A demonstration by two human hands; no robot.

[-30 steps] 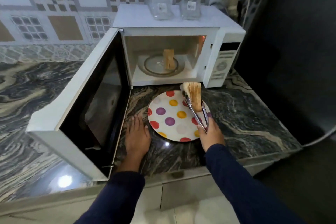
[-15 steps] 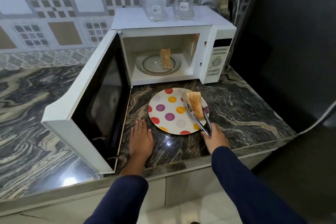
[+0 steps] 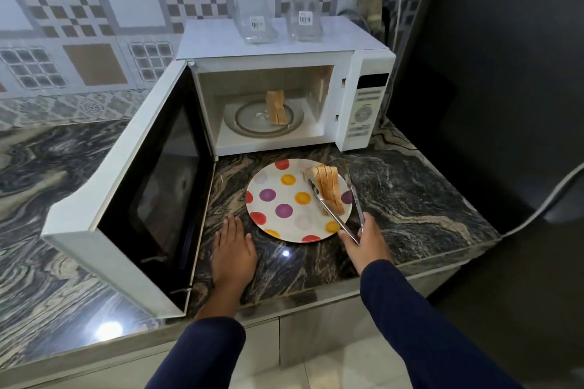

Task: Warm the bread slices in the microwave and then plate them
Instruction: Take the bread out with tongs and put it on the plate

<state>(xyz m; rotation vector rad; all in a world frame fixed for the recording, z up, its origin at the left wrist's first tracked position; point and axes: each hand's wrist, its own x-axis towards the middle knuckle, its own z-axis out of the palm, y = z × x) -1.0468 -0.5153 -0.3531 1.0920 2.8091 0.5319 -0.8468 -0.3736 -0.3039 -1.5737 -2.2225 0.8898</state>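
Note:
A white microwave point(image 3: 363, 98) stands with its door point(image 3: 136, 199) swung wide open to the left. Two bread slices point(image 3: 276, 107) stand on edge on its glass turntable point(image 3: 246, 123). In front lies a polka-dot plate point(image 3: 284, 199), and a stack of bread slices point(image 3: 328, 189) rests on its right side. My right hand point(image 3: 366, 238) holds metal tongs point(image 3: 344, 215); their arms are spread on either side of the stack. My left hand point(image 3: 232, 249) lies flat on the counter, left of the plate, fingers together.
Two clear glass containers point(image 3: 256, 20) point(image 3: 305, 17) stand on top of the microwave. The dark marble counter point(image 3: 410, 199) ends at a front edge near my arms. A dark panel and a cable point(image 3: 543, 202) are at the right.
The tongs have lowered the bread stack onto the plate's right side, and their arms have spread apart around it. The left hand has stayed on the counter.

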